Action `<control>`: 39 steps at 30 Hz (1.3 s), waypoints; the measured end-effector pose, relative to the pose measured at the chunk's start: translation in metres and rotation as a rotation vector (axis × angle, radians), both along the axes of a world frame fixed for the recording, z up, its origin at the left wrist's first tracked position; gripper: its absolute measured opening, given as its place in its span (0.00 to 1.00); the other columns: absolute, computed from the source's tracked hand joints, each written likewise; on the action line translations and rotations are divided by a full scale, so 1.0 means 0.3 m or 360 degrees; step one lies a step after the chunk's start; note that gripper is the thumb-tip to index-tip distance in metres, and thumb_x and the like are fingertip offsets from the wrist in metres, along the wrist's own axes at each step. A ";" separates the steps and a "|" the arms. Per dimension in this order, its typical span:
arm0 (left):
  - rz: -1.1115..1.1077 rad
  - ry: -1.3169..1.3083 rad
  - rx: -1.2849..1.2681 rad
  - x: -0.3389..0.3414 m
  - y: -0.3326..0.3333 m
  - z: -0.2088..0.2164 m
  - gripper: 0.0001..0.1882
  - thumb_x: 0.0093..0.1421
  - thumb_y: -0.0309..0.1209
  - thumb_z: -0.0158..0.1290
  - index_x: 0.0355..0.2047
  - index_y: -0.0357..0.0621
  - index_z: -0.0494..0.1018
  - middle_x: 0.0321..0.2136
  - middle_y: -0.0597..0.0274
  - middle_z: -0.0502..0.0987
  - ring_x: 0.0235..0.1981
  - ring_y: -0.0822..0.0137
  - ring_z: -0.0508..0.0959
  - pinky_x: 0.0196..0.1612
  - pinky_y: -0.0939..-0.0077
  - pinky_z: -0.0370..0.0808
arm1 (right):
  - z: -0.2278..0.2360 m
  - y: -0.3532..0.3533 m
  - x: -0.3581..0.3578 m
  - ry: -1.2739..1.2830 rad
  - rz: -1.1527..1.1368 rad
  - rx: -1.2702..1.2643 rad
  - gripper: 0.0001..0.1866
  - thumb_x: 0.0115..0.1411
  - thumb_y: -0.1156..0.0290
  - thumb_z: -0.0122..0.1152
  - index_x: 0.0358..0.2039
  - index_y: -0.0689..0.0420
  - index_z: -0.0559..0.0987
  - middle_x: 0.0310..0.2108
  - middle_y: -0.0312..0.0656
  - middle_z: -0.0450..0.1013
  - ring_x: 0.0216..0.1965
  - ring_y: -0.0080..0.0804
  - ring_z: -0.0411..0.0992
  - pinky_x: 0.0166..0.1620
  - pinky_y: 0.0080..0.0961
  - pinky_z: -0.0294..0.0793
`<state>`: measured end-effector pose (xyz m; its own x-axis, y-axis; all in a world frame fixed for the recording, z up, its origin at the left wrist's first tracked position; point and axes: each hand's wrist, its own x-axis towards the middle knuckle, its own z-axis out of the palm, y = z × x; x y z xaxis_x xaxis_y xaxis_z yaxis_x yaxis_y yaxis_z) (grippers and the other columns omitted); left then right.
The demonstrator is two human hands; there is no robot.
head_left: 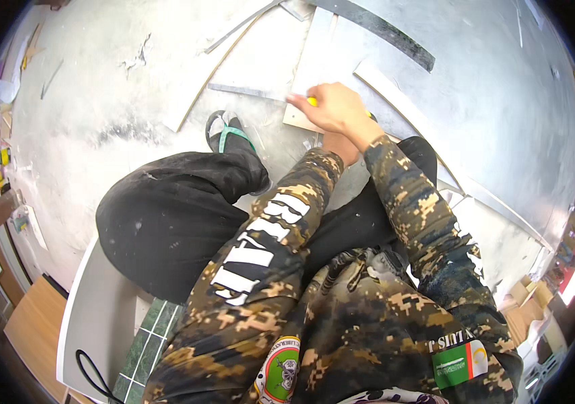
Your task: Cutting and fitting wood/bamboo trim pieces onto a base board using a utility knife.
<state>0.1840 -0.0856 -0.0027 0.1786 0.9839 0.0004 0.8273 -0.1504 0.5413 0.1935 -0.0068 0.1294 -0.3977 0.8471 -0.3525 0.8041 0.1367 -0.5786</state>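
The right hand (336, 108) sits on top, fingers curled tight around a small yellow object (312, 102), and only a scrap of yellow peeks out beside the thumb, with another bit at the far side of the fist; the rest is buried in the grip, so what it is can't be made out! Underneath, the left hand (342, 146) is mostly blocked by the right wrist, just a patch of its back showing, and whether those fingers are wide, narrow or holding something, I cannot tell. Both hands are over the tan-edged corner of a pale flat panel (314, 57), its upper end running toward the top of the view and partly covered by a long dark-grey strip (385, 32) that bends with the lens.

Just left, a thinner grey strip (243, 89) reaches to the panel's side. Over on the right, a long narrow white board with a brown edge (402, 108) slants down past the black-trousered right knee (422, 153), and that leg hides its own foot. The left foot, in a green-strapped sandal (228, 135), is planted on the pale grey floor (112, 87). Camouflage sleeves (422, 205) fill the near ground, blocking whatever lies beneath, while clutter along the dark rim blurs out of recognition
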 end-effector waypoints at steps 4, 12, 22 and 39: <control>-0.1138 0.0542 -0.0615 -0.034 0.019 0.107 0.22 0.59 0.40 0.57 0.51 0.42 0.78 0.54 0.48 0.78 0.58 0.55 0.76 0.60 0.60 0.71 | -0.101 -0.062 0.202 -0.0139 -0.0241 0.0027 0.35 0.63 0.35 0.52 0.31 0.59 0.85 0.29 0.56 0.80 0.39 0.57 0.79 0.43 0.47 0.77; 0.0074 -0.0098 -0.1472 -0.622 0.142 -0.135 0.23 0.64 0.49 0.55 0.43 0.39 0.79 0.34 0.49 0.82 0.38 0.59 0.84 0.44 0.64 0.79 | -0.130 -0.120 0.095 0.0070 -0.0178 -0.0363 0.27 0.66 0.49 0.53 0.44 0.64 0.80 0.42 0.62 0.78 0.46 0.60 0.76 0.50 0.50 0.75; 0.0477 -0.0662 -0.1585 -0.591 0.154 0.083 0.17 0.59 0.39 0.67 0.41 0.41 0.79 0.31 0.62 0.82 0.29 0.71 0.81 0.36 0.76 0.78 | -0.448 -0.233 0.039 0.0737 -0.0300 -0.0791 0.21 0.66 0.66 0.53 0.49 0.75 0.72 0.33 0.61 0.79 0.28 0.49 0.81 0.29 0.43 0.79; 0.0965 -0.0440 -0.1329 -0.587 0.061 0.167 0.15 0.69 0.39 0.55 0.32 0.38 0.76 0.24 0.64 0.77 0.21 0.72 0.77 0.22 0.79 0.74 | -0.299 -0.188 -0.061 0.0474 0.0032 -0.0966 0.13 0.60 0.71 0.54 0.28 0.68 0.82 0.22 0.51 0.80 0.21 0.41 0.80 0.26 0.38 0.79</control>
